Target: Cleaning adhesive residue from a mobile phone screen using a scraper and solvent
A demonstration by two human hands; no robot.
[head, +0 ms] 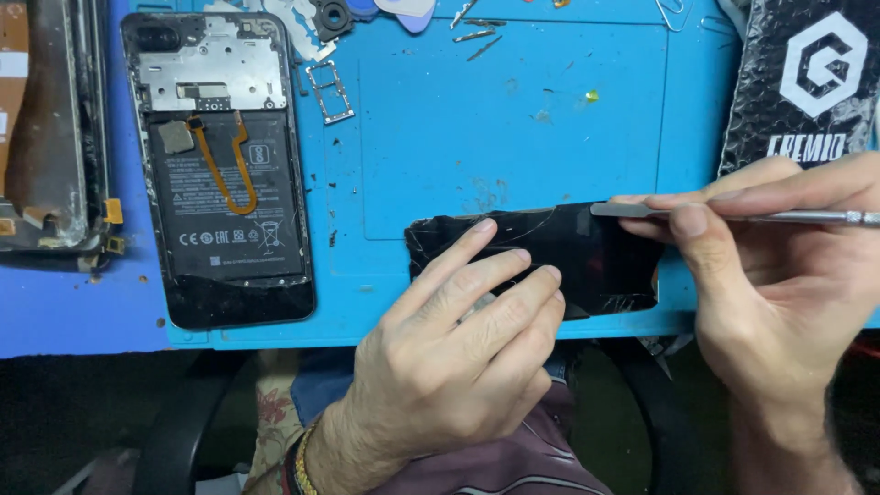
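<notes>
Two hands work a cracked black screen panel [568,252]: left hand [449,357] spread flat on it, right hand [761,266] pinching a metal spudger [733,215].

The work mat [513,119] is bright blue, and the cracked glass panel [587,252] on it is glossy black with pale fracture lines. The opened phone [220,165] shows a black battery, silver shielding and an orange ribbon cable [225,170]; the pouch [807,82] is black with white markings.

The left hand [458,353] covers the cracked black panel's [587,247] lower left, while the metal tool's [733,214] handle runs off the right edge.
</notes>
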